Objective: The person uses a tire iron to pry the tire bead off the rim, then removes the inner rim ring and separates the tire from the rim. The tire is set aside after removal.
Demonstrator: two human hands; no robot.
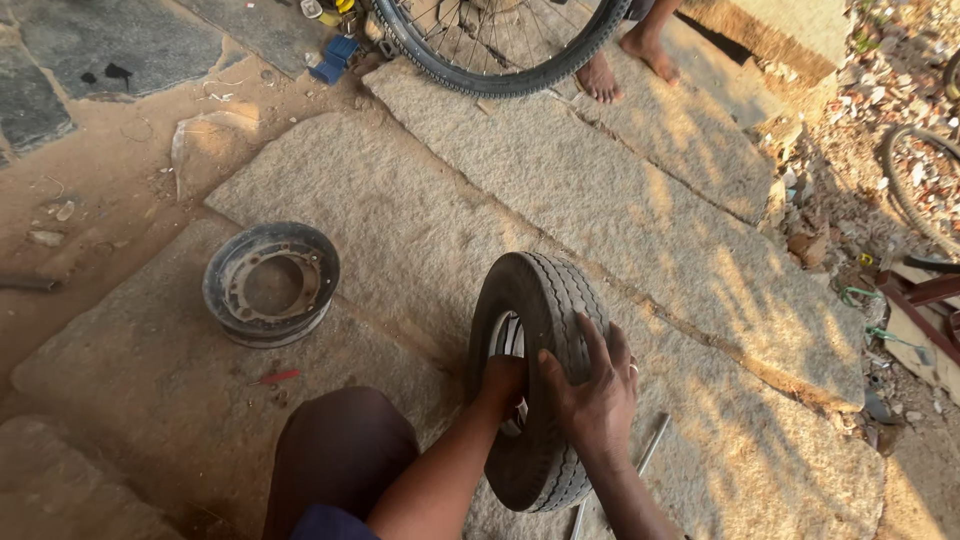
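A small black ribbed rubber tyre (540,380) stands upright on the rough grey stone slab (560,190). The right hand (598,395) lies spread over the tyre's tread, fingers wide and pressing it. The left hand (503,385) reaches into the tyre's centre opening, its fingers hidden, so its grip cannot be told. Left of the tyre, well apart, lies a round grey metal wheel rim (271,284). A thin metal rod (640,465) lies just right of the tyre.

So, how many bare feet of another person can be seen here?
2. Both are at the top edge on the stone slab: one foot just right of the bicycle wheel, the other foot further right. The rest of that person is out of frame.
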